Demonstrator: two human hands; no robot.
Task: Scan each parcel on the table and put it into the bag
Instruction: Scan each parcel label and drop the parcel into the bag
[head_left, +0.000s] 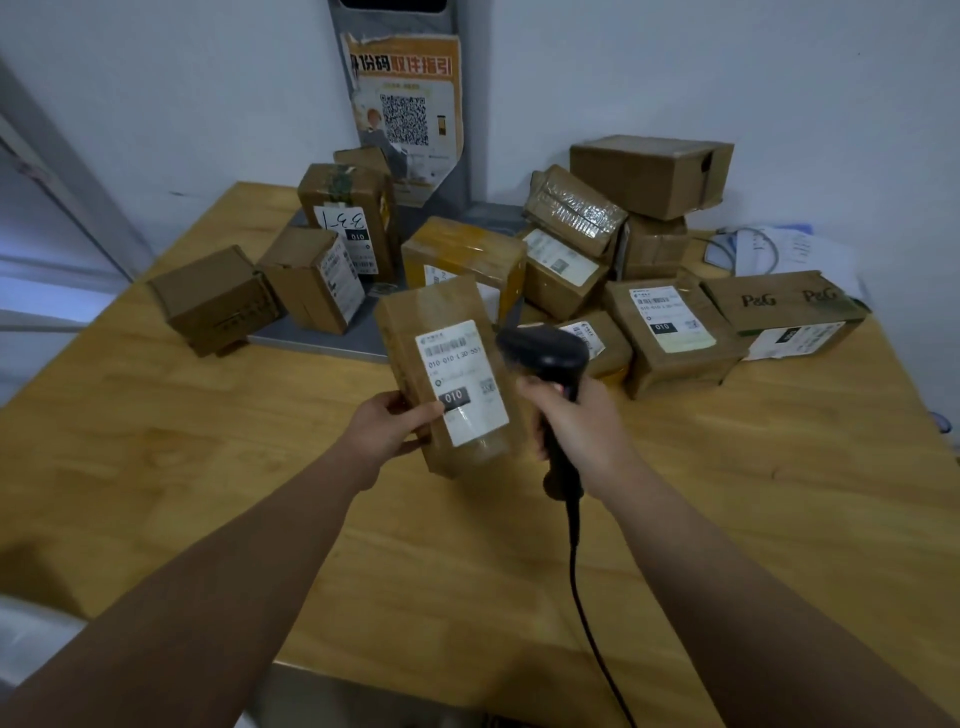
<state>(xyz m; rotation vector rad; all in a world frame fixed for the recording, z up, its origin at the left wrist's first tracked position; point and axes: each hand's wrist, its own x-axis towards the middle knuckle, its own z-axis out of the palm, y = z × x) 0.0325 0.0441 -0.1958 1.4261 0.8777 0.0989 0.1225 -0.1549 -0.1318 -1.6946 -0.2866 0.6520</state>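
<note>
Parcel (447, 374) (white label up) gripped in left hand (387, 423) above table (208, 467) middle; right hand (576, 421) clamped round black scanner (545, 358); more parcels (670, 332) crowd far edge.

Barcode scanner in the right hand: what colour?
The barcode scanner is black, seen in head view.

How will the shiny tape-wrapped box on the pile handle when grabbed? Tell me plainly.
Probably slippery: the tape-wrapped box is covered in glossy film. Apt to slide off, since it lies tilted on the labelled box below. Likely stiff; its corners hold square.
</note>
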